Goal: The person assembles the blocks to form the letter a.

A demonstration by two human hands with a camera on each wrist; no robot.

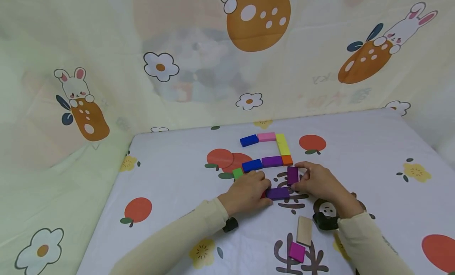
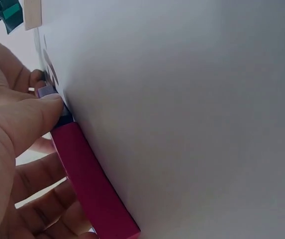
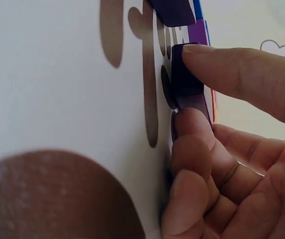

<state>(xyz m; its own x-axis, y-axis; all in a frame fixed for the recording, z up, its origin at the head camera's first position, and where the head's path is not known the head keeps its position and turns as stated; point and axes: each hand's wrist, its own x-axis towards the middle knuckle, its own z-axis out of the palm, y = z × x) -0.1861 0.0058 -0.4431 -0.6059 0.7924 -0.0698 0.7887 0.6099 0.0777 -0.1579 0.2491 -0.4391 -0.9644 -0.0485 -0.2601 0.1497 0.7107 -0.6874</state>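
Blocks lie in a winding line on the white cloth. My left hand [image 1: 250, 192] is bent over its near left part, covering most of a red block [image 2: 90, 181]. Its thumb presses one side of a violet block [image 1: 278, 194] where that meets the red one, with fingers on the far side. Between thumb and finger, my right hand [image 1: 320, 183] pinches a plum-purple block [image 1: 293, 176], crosswise at the violet block's right end. In the right wrist view, fingertips touch this purple block [image 3: 187, 69], with the violet block [image 3: 174, 10] close by.
Beyond my hands the line runs through green [image 1: 237, 173], blue [image 1: 252, 165], purple [image 1: 271, 161], orange [image 1: 287, 160], yellow [image 1: 282, 144], pink [image 1: 266, 137] and blue blocks [image 1: 249, 140]. Nearer me lie a plain wooden block [image 1: 304, 230] and a magenta block [image 1: 297, 252]. A printed curtain [image 1: 199, 113] hangs behind.
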